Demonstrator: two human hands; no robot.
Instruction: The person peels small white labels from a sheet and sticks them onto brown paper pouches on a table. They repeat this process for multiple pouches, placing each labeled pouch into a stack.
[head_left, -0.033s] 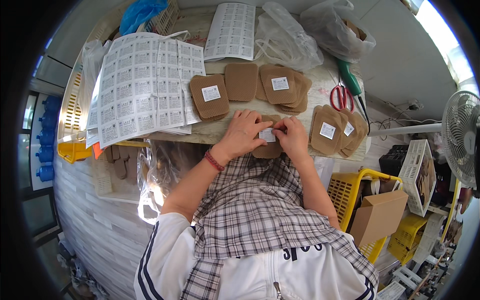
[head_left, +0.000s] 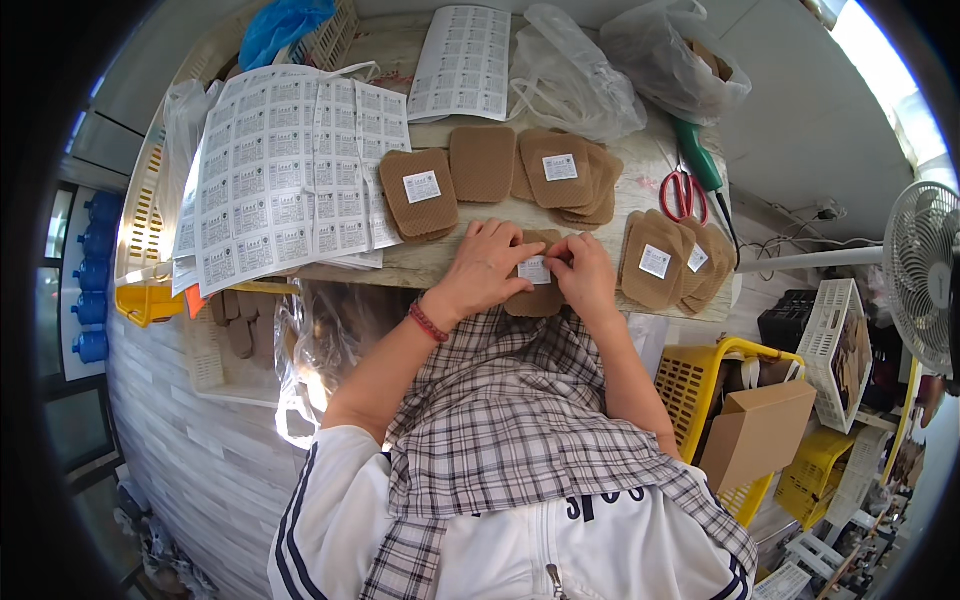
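At the table's front edge lies a brown textured pad with rounded corners, a small white label on its face. My left hand rests over the pad's left side, its fingers spread and the thumb beside the label. From the right, my right hand pinches thumb and forefinger together at the label's right edge. Labelled pads lie beyond my left hand, next to an unlabelled pad. Another labelled stack lies farther back, and fanned labelled pads are at right.
Printed label sheets cover the table's left side; another sheet lies behind. Clear plastic bags sit at the back. Red-handled scissors and a green-handled tool are at right. A yellow crate and a fan stand beyond.
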